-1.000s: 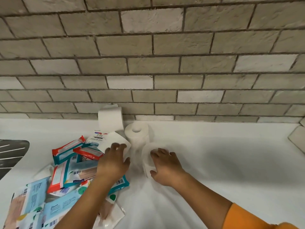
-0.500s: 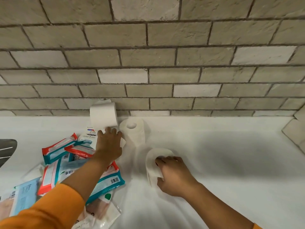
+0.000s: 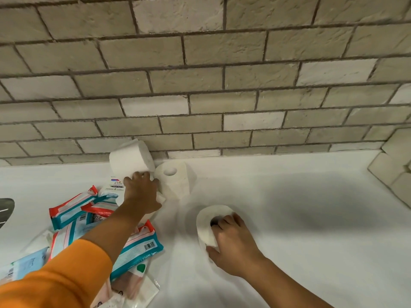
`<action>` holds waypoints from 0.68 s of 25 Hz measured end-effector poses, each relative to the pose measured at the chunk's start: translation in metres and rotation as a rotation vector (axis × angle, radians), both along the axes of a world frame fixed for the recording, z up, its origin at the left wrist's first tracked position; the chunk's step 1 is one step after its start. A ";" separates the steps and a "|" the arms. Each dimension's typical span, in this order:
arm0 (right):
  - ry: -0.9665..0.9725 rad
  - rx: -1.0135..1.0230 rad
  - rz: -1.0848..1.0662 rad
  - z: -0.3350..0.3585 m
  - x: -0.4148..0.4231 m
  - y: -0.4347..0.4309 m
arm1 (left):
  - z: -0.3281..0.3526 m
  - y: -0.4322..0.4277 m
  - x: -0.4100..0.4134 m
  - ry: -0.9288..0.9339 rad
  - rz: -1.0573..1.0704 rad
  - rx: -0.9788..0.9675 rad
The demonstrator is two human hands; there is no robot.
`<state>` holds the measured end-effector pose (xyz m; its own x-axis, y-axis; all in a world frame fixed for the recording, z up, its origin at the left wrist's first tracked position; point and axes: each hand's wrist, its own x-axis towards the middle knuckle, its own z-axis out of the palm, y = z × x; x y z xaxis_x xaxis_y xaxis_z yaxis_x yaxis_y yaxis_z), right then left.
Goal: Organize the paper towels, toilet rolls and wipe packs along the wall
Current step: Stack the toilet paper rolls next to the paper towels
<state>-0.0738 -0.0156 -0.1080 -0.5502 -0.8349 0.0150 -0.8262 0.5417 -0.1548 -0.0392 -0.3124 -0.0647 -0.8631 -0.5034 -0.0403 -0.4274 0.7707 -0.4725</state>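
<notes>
Fingers (image 3: 223, 223) of the right hand (image 3: 233, 241) hook into the core hole of a loose white toilet roll (image 3: 208, 221). The thumb presses on its near side, so the paper is pinched between them. This roll sits well out from the beige brick-tile wall (image 3: 222, 85) on the white countertop (image 3: 311, 241). A broad open stretch of counter runs from it to the wall's foot and across to the wall's angled corner (image 3: 391, 172).

The left hand (image 3: 142, 194) reaches with fingers side by side and nearly straight. Its tips touch a second white toilet roll (image 3: 131, 161), which lies on its side against the wall. An upright white toilet roll (image 3: 175, 181) stands just beside that one, slightly off the wall.

Farther from the wall, under the orange sleeve (image 3: 55, 278), red-and-teal wipe packs (image 3: 71, 207), a white pouch (image 3: 113, 185) and pale blue packs (image 3: 24, 265) lie heaped and overlapping. A dark sink edge (image 3: 6, 207) shows beyond the heap. What the sink holds cannot be told.
</notes>
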 end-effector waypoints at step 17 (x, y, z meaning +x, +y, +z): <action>0.035 -0.071 -0.044 -0.004 0.002 0.002 | -0.007 0.026 0.038 0.440 -0.107 0.381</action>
